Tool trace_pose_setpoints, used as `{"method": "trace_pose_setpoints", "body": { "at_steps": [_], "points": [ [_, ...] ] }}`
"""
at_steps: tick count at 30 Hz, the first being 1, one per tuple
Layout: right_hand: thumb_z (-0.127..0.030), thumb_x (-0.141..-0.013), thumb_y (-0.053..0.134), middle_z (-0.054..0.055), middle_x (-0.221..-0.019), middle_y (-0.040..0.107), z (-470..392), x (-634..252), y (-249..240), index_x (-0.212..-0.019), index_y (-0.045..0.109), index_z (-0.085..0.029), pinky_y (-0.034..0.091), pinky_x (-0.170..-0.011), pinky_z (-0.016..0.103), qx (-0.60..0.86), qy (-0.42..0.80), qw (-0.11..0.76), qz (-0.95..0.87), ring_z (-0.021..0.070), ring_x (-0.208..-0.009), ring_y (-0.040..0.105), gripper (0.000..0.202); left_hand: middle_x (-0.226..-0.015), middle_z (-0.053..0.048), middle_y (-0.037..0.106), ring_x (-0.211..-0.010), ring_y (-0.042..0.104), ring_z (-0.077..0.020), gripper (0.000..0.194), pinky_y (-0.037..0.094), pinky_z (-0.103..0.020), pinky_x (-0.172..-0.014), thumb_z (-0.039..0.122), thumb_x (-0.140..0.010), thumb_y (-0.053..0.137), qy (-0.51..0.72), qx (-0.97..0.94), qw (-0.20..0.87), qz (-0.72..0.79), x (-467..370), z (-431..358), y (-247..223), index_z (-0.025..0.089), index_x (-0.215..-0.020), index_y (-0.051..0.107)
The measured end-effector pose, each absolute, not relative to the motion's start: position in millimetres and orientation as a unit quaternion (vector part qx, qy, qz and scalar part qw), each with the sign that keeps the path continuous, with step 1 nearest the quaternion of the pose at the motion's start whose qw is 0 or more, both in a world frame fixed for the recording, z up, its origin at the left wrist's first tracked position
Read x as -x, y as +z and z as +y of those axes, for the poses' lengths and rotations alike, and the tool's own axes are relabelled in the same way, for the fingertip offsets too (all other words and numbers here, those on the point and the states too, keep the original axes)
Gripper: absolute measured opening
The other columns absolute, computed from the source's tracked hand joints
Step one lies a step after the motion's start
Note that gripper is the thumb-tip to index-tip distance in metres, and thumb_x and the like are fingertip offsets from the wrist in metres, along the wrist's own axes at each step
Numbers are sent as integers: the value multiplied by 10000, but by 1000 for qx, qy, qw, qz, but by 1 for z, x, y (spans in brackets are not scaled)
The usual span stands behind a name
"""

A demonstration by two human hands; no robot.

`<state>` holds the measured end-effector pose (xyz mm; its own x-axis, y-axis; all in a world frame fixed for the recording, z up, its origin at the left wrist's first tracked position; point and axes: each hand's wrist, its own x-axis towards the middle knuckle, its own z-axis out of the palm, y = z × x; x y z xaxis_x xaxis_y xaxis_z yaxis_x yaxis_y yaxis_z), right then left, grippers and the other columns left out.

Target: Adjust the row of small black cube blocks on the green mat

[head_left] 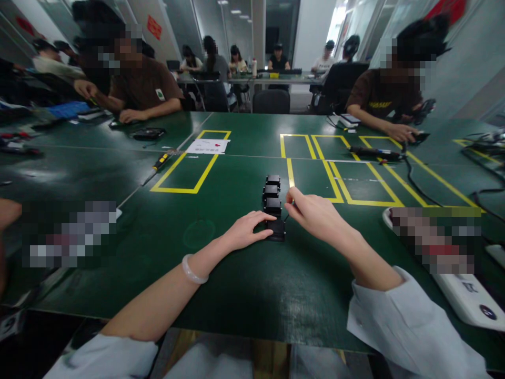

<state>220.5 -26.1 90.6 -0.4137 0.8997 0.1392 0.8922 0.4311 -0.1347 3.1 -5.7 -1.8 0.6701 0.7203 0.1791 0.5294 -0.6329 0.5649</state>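
A row of several small black box-shaped parts (272, 205) runs away from me along the green table. My left hand (249, 230) reaches in from the left, its thumb and fingertips gripping the nearest black part (276, 230). Small pale metal bits show along the sides of the parts. On the right, my right hand (311, 213) is closed in a pinch around a thin dark rod-like tool (286, 218). The tool's tip points down at the right side of the nearest part; its upper end is mostly hidden by my fingers, so its exact kind is unclear.
Yellow tape outlines (197, 189) mark the green table (236, 295). A yellow-and-black screwdriver (161, 161) and a white paper (209, 146) lie at left. A white device (469, 300) lies at right. Across the table, two people handle small devices; a black cable (414, 179) lies near the right one.
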Motion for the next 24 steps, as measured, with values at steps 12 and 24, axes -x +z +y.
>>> {"method": "trace_pose_setpoints", "body": {
  "at_steps": [12,24],
  "points": [
    [-248,-919,343,36,-772,649,-29,-222,94,-1000,479,-192,261,-544,250,512,33,94,-853,141,-627,553,168,-1128,-34,605,-1033,558,-212,355,424,-330,-887,390,-919,520,195,-882,239,356,-3,-6,-1,264,-1251,527],
    [-279,-938,331,40,-763,648,-26,-223,91,-1031,477,-189,253,-542,250,516,36,95,-850,146,-621,551,195,-1143,-29,601,-1042,555,-211,355,424,-325,-889,389,-921,521,194,-882,241,357,-3,-6,-1,269,-1256,522]
  ]
}}
